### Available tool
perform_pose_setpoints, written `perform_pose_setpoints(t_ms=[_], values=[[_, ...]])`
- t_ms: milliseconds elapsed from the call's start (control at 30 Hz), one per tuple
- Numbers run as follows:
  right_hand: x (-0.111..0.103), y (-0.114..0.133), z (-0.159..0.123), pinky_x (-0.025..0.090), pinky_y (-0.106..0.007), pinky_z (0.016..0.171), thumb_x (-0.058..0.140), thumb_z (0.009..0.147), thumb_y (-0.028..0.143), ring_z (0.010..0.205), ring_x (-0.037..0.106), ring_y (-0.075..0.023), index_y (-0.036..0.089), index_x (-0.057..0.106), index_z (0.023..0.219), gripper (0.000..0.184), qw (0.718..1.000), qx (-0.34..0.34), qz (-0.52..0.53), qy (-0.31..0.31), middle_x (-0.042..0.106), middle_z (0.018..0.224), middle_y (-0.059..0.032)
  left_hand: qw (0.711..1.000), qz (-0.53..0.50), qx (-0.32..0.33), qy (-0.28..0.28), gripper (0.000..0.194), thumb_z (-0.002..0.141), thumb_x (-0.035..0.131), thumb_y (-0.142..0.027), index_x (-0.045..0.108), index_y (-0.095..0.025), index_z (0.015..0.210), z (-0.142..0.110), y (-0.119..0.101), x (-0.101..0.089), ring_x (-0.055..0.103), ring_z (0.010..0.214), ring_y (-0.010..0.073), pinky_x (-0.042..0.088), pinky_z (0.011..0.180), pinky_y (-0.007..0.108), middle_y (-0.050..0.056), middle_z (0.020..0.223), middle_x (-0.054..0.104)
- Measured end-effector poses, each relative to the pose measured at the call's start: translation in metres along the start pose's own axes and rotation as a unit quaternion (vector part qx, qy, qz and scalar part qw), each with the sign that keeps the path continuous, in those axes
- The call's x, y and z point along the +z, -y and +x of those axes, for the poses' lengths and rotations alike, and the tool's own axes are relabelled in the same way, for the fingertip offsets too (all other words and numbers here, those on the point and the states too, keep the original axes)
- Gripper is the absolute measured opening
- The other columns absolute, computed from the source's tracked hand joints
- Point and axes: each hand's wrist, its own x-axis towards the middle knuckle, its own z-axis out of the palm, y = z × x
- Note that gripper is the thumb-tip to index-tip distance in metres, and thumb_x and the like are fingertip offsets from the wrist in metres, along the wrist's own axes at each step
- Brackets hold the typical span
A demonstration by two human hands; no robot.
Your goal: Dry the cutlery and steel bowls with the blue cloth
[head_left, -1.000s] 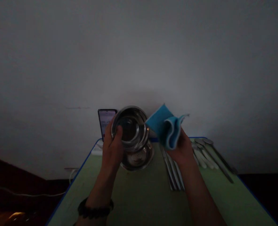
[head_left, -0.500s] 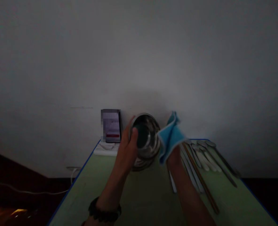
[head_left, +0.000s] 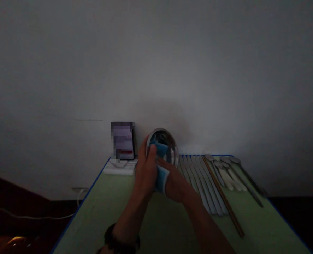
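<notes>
A shiny metal bowl (head_left: 173,150) is held up over the table's far part, its opening tilted toward me. My left hand (head_left: 146,169) grips its left rim, thumb over the edge. Inside the bowl, my right hand (head_left: 172,180) presses a blue cloth (head_left: 161,178) with a pale border; part of the cloth hangs below the fingers. The right fingertips are partly hidden by the left hand and the cloth. The second metal bowl seen on the table before is almost wholly covered by my hands.
Several table knives (head_left: 206,190), a pair of brown chopsticks (head_left: 225,201) and several spoons (head_left: 226,176) lie in a row at the right. A phone (head_left: 123,141) leans on the wall behind a white power strip (head_left: 119,170). The green table (head_left: 100,211) has a blue edge.
My right hand has brought the blue cloth leftward from beside the bowl into it. The bowl in my left hand has shifted right and tilted. The knives and chopsticks have come into fuller view.
</notes>
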Motion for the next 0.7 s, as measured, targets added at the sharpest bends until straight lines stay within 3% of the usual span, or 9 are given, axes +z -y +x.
perform_pose_setpoints(t_ms=[100, 233, 367, 467, 567, 633, 700], values=[[0.003, 0.010, 0.004, 0.033, -0.037, 0.107, 0.036, 0.086, 0.012, 0.127, 0.040, -0.0175, 0.020, 0.045, 0.130, 0.046, 1.000, 0.016, -0.009, 0.016, 0.047, 0.135, -0.0061, 0.997, 0.007, 0.012, -0.069, 0.039, 0.089, 0.045, -0.037, 0.048, -0.027, 0.127, 0.005, -0.003, -0.006, 0.045, 0.122, 0.0213, 0.035, 0.103, 0.035, 0.002, 0.130, 0.052], [0.007, 0.016, 0.007, 0.028, -0.044, 0.108, 0.030, 0.092, 0.024, 0.127, 0.039, -0.0211, 0.012, 0.043, 0.131, 0.043, 0.991, 0.090, -0.103, -0.002, 0.048, 0.134, -0.0126, 0.992, -0.023, 0.087, -0.090, 0.034, 0.089, 0.046, -0.031, 0.053, -0.026, 0.122, 0.008, -0.011, -0.011, 0.049, 0.119, 0.0202, 0.039, 0.100, 0.031, 0.002, 0.125, 0.057], [0.014, 0.000, 0.004, 0.015, -0.052, 0.110, 0.028, 0.091, 0.021, 0.137, 0.015, -0.0249, 0.005, 0.035, 0.135, 0.047, 0.974, 0.135, -0.174, -0.045, 0.028, 0.145, -0.0181, 0.987, -0.033, 0.148, -0.053, 0.038, 0.089, 0.047, -0.025, 0.048, -0.028, 0.127, 0.001, -0.011, -0.005, 0.043, 0.124, 0.0185, 0.035, 0.103, 0.030, -0.001, 0.134, 0.049], [0.014, -0.014, 0.000, 0.012, -0.055, 0.110, 0.029, 0.091, 0.019, 0.138, 0.000, -0.0237, 0.011, 0.015, 0.142, 0.054, 0.973, 0.140, -0.168, -0.080, 0.013, 0.150, -0.0152, 0.991, -0.025, 0.133, -0.019, 0.038, 0.090, 0.045, -0.026, 0.045, -0.028, 0.128, -0.009, -0.006, 0.008, 0.040, 0.126, 0.0178, 0.030, 0.106, 0.032, 0.000, 0.136, 0.046], [0.007, -0.022, -0.006, 0.013, -0.052, 0.111, 0.033, 0.089, 0.017, 0.137, -0.008, -0.0214, 0.023, -0.010, 0.143, 0.069, 0.985, 0.093, -0.121, -0.075, -0.003, 0.152, -0.0078, 0.994, -0.011, 0.096, 0.041, 0.037, 0.091, 0.042, -0.029, 0.045, -0.025, 0.128, -0.018, -0.002, 0.020, 0.040, 0.126, 0.0188, 0.026, 0.108, 0.036, 0.003, 0.135, 0.046], [0.002, -0.021, -0.009, 0.015, -0.049, 0.112, 0.035, 0.087, 0.014, 0.136, -0.009, -0.0191, 0.031, -0.020, 0.139, 0.077, 0.993, 0.061, -0.088, -0.057, -0.005, 0.152, -0.0018, 0.995, -0.006, 0.076, 0.069, 0.038, 0.092, 0.038, -0.034, 0.045, -0.024, 0.128, -0.020, 0.000, 0.023, 0.039, 0.126, 0.0192, 0.025, 0.108, 0.037, 0.004, 0.135, 0.046], [-0.001, -0.016, -0.010, 0.018, -0.047, 0.112, 0.035, 0.084, 0.009, 0.136, -0.007, -0.0165, 0.035, -0.021, 0.138, 0.081, 0.997, 0.034, -0.066, -0.032, 0.002, 0.152, 0.0016, 0.996, -0.011, 0.062, 0.068, 0.040, 0.093, 0.036, -0.039, 0.045, -0.024, 0.128, -0.018, 0.001, 0.020, 0.039, 0.126, 0.0193, 0.024, 0.109, 0.038, 0.005, 0.134, 0.046]])
